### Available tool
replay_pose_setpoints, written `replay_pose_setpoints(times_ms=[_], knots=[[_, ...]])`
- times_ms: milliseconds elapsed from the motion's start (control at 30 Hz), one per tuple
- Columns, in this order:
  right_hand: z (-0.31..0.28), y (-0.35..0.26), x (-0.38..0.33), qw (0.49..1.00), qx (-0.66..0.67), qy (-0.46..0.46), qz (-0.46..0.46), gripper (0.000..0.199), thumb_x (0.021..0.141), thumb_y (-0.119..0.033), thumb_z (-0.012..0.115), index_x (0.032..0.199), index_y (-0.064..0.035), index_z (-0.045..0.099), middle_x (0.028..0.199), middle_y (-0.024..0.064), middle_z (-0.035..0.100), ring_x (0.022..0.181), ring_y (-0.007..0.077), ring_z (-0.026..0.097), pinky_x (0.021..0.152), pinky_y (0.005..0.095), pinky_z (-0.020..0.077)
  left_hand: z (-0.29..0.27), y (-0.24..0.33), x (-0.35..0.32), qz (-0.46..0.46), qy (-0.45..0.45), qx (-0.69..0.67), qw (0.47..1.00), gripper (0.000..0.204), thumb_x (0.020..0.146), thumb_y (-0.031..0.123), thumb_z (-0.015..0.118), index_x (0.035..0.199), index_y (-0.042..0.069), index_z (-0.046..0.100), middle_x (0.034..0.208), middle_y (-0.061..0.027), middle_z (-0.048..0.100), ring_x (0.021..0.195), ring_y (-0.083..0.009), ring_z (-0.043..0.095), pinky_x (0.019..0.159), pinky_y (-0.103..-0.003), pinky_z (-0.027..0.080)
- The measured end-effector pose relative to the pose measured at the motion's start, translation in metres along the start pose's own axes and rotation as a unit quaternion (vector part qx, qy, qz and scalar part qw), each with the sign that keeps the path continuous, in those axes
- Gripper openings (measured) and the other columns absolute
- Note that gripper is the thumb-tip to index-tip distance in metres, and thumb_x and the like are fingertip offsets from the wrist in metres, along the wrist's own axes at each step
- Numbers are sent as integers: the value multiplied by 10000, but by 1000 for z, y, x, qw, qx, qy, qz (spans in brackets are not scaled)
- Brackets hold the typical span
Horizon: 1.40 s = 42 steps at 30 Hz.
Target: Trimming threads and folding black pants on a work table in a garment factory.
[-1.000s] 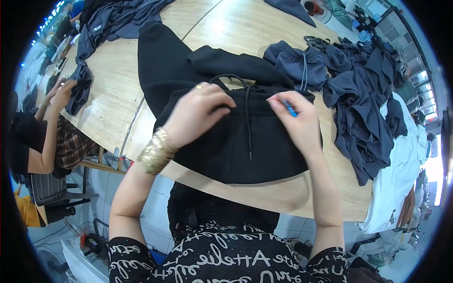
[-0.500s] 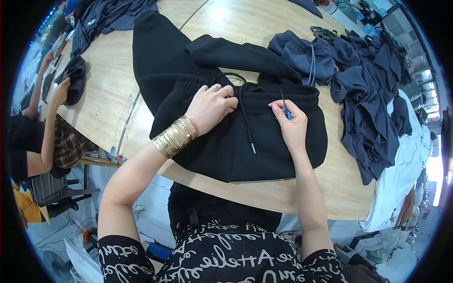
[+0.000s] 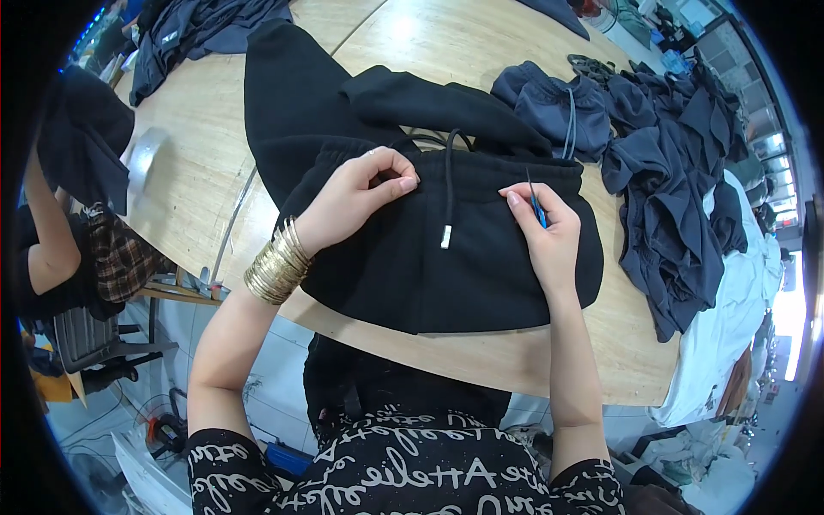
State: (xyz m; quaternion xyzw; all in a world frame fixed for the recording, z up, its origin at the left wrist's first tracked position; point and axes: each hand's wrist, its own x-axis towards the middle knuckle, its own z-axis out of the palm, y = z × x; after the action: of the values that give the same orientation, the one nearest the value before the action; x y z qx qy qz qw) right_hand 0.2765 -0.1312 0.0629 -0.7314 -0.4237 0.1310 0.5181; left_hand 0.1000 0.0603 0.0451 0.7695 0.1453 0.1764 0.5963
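A: Where do the black sweatpants [image 3: 429,257] lie?
B: Flat on the wooden table [image 3: 184,184], near its front edge, waistband toward the far side, with a black drawstring [image 3: 447,193] running down the middle to a white tip.
A: And the left hand [image 3: 356,193]?
B: It rests on the waistband left of the drawstring, fingers curled in and pinching the fabric; gold bangles [image 3: 276,262] ring the wrist.
A: The right hand [image 3: 545,232]?
B: On the waistband to the right, fingers folded around a small blue tool [image 3: 536,204], possibly thread snips, though little of it shows.
A: What else is there?
B: A heap of navy garments [image 3: 652,180] at the right, another dark pile [image 3: 197,30] far left, and a second person's arm [image 3: 47,232] at the left edge
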Motion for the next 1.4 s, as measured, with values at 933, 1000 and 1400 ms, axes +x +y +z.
replay_pose_setpoints(times_ms=[933,1000,1400], knots=[[-3,-85,-4,916,-321,-162,-177,240,834,-289,682,845,-68,587,674,46,589,618,195,590,531,308,447,11,46,-31,220,71,252,940,122,813,-3,632,873,32,532,795,-79,575,706,-242,574,640,-310,463],[1,-85,-3,903,-330,-173,-213,248,846,-295,663,806,-70,568,647,46,575,606,197,586,533,310,452,11,45,-32,226,76,252,938,127,808,-4,635,869,33,530,795,-77,576,705,-242,572,638,-312,462],[3,-95,1,876,-371,-225,-211,274,856,-308,645,753,-71,557,615,52,566,579,205,588,519,321,453,16,42,-38,239,87,263,931,143,787,-20,633,848,41,519,794,-63,576,711,-237,575,652,-313,458]])
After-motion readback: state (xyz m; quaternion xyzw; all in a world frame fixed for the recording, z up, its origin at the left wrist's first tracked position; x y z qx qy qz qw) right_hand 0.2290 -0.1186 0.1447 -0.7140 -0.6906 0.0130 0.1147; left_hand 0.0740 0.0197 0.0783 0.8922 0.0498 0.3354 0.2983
